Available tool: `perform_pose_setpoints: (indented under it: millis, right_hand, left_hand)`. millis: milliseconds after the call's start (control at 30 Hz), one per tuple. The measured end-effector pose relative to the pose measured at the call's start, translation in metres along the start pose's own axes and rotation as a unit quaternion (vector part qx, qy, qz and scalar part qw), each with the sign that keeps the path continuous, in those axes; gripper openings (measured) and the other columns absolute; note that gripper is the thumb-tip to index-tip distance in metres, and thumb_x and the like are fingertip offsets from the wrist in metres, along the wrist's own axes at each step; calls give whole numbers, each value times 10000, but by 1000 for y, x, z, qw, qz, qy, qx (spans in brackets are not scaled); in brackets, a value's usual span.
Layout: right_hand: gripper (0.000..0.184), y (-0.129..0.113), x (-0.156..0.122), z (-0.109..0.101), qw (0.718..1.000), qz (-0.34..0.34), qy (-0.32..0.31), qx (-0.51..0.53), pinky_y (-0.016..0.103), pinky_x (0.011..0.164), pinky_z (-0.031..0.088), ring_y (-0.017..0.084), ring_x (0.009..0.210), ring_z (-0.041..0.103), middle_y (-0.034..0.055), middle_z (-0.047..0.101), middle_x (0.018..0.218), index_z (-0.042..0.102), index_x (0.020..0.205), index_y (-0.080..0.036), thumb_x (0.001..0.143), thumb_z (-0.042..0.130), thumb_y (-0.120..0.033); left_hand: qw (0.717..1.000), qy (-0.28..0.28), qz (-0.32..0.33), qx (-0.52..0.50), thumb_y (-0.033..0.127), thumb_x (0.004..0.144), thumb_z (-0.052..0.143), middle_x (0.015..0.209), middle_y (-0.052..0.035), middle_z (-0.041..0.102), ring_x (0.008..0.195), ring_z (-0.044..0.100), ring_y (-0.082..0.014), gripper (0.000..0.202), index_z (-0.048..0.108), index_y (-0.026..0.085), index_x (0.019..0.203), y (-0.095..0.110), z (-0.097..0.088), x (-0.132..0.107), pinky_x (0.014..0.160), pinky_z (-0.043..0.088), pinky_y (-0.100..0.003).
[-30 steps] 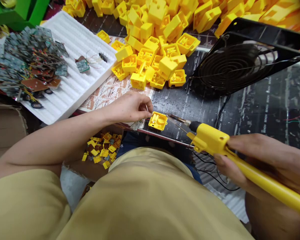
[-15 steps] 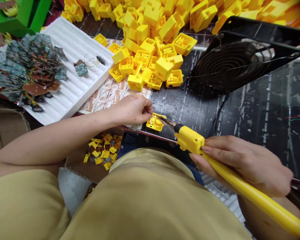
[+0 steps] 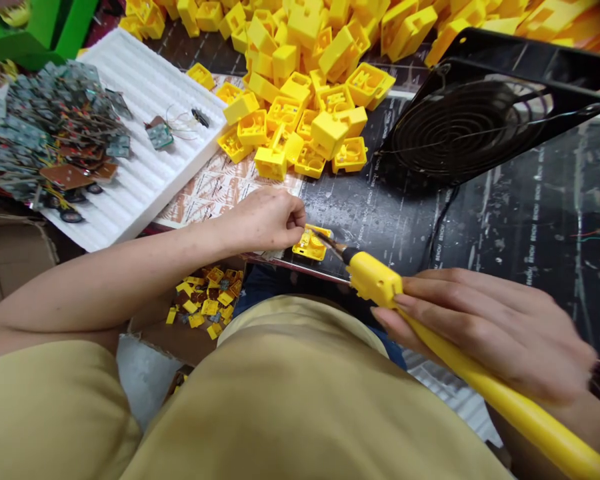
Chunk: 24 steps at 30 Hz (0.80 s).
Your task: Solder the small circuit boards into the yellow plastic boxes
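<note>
My right hand (image 3: 485, 327) grips the soldering iron (image 3: 375, 275), presumably clear of heat; left hand (image 3: 266, 217) pinches, contents unclear, beside the yellow housing (image 3: 310, 253).

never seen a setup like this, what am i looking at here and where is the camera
There is no machine here: these are a person's bare hands, seen from one camera worn on the head, looking forward and down. The right hand grips a yellow tool, which looks like a soldering iron; its tip reaches over a small yellow case. The left hand pinches at the case's edge, on something too small to make out. Farther back on the dark work surface are piled yellow housings and a black fan. To the left, circuit boards are heaped on a white foam tray.
</note>
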State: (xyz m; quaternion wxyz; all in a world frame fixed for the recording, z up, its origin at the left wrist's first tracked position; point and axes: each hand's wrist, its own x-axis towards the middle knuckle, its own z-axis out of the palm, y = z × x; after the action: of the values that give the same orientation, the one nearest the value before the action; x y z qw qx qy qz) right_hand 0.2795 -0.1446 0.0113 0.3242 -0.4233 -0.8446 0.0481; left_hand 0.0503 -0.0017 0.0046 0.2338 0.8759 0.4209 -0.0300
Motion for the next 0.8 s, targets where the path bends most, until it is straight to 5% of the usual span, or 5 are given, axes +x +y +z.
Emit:
perform_pose_setpoints:
  millis: [267,500,667,800]
  right_hand:
    - [102,4,0,5,999,-10,33,14,220,643,548,107,683,658,21,688,752,590,866,-193,905,682,-210]
    - [207,8,1,14,997,-61,46,9,220,629,570,111,660,658,31,694,738,612,864,-154,782,802,-157]
    - [126,6,-6,3,999,36,20,17,226,701,553,103,711,651,25,673,745,625,825,-189,934,647,-250]
    - [153,6,-3,1,999,47,11,17,190,672,531,86,688,636,13,656,732,623,818,-193,948,626,-274]
  left_hand:
    - [1000,13,3,-15,135,732,629,667,20,705,637,636,-107,129,748,151,778,-1,-4,-4,618,398,-208]
    - [999,-1,10,-31,132,722,631,649,29,692,627,621,-98,124,743,152,770,-6,0,0,625,396,-205]
    - [999,-5,18,-34,131,722,636,637,31,679,612,603,-90,123,748,149,772,-7,0,0,634,390,-207]
    - [999,-16,14,-30,138,725,632,633,30,674,603,594,-91,131,751,152,778,-7,-1,1,640,394,-212]
